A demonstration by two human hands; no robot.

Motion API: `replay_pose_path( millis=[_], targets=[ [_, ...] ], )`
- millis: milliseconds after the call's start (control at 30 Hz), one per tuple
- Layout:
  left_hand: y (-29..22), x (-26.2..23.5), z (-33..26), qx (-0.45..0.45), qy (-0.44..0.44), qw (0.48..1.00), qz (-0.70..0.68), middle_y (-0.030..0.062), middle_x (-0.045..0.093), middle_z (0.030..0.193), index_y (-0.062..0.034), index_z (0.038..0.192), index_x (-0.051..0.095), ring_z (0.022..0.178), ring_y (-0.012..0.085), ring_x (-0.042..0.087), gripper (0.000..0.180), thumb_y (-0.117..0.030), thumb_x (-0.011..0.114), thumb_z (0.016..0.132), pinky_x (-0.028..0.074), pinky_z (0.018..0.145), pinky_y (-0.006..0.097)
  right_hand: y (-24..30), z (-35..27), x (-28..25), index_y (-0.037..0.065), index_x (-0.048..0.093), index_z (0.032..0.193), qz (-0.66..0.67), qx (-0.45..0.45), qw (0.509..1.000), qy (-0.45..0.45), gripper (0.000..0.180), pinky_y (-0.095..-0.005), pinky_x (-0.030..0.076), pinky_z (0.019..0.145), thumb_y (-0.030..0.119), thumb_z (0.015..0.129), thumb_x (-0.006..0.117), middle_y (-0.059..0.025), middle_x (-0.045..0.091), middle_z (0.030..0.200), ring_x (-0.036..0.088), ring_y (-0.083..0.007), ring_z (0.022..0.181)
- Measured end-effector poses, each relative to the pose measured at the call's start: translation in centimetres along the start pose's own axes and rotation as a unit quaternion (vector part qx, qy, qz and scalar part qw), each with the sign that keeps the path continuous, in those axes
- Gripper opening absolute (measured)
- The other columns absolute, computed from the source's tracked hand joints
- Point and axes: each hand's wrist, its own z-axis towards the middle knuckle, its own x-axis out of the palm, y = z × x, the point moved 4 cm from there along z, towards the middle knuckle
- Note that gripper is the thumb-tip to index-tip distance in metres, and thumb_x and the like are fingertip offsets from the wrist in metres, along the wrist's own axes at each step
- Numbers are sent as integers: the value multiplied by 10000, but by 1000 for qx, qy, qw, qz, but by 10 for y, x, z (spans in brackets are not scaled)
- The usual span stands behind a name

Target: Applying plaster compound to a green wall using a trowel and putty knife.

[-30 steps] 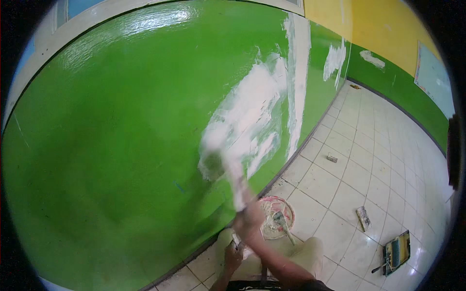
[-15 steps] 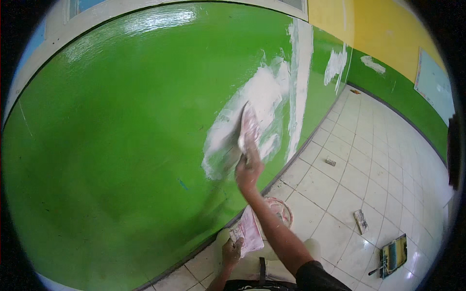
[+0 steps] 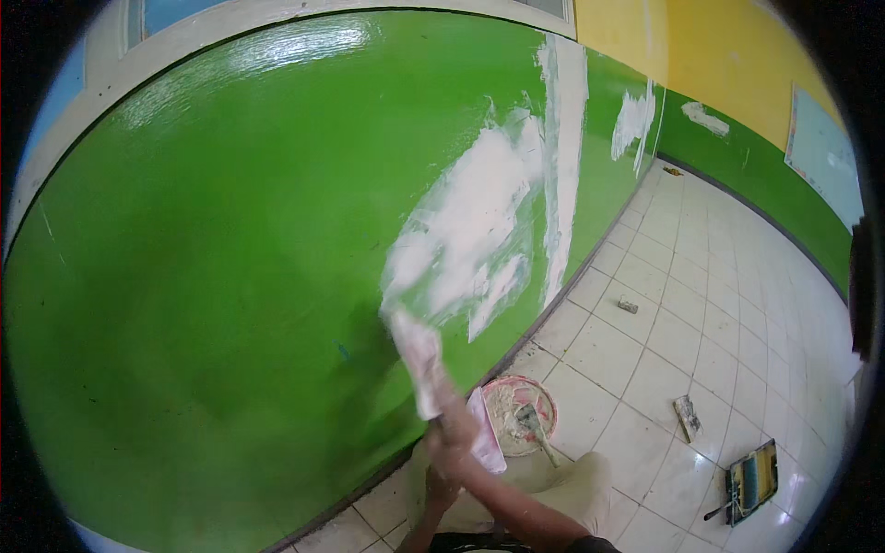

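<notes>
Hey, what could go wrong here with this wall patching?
The right hand presses a loaded putty knife against the green wall; filler may drip onto the tiled floor. The open filler bucket sits close by the knee, so a shift could tip it.

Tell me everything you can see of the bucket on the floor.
The bucket is round, open-topped and looks like pale pink plastic, its inside smeared with white putty. It stands upright on the white floor tiles, close to the foot of the green wall. A putty knife lies in it, handle over the rim. The edge of the board overlaps its left side. No hand touches it.
</notes>
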Motion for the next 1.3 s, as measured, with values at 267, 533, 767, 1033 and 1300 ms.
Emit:
replay_pose_path(
  millis=[267,533,767,1033,1300],
  targets=[
    [-33,-20,30,-243,29,963,-112,126,590,653,11,950,603,576,170,528,319,-300,603,878,441,571,365,-37,157,-3,49,548,1241,-146,-70,976,-149,560,-375,490,876,-152,722,486,-253,578,1169,599,-362,1059],
    [18,-3,-3,-111,-72,986,-99,141,619,857,4,1073,574,835,237,595,412,-356,589,873,460,753,370,-9,2,74,65,475,1324,-27,-63,994,85,780,-463,334,1060,-159,577,467,-230,445,1345,370,-402,1296],
    [34,2,-13,-100,50,993,23,130,587,783,6,1013,575,750,226,567,397,-368,571,880,451,689,370,-1,-6,16,-20,538,1228,-36,-47,997,50,552,-384,415,982,-170,703,454,-225,565,1218,541,-347,1152],
    [-40,-27,30,-258,30,957,-128,157,645,817,21,979,593,703,255,594,362,-329,580,888,466,687,382,-44,118,-16,-25,569,1201,-136,-61,980,-132,517,-361,438,950,-176,721,450,-223,582,1193,553,-343,1146],
    [-22,-22,22,-283,38,944,-168,132,634,842,9,1044,575,746,210,582,374,-335,568,898,460,700,362,-18,110,28,81,562,1233,-127,-139,982,-25,587,-415,490,870,-137,694,485,-274,516,1245,554,-402,1109]
  ],
)
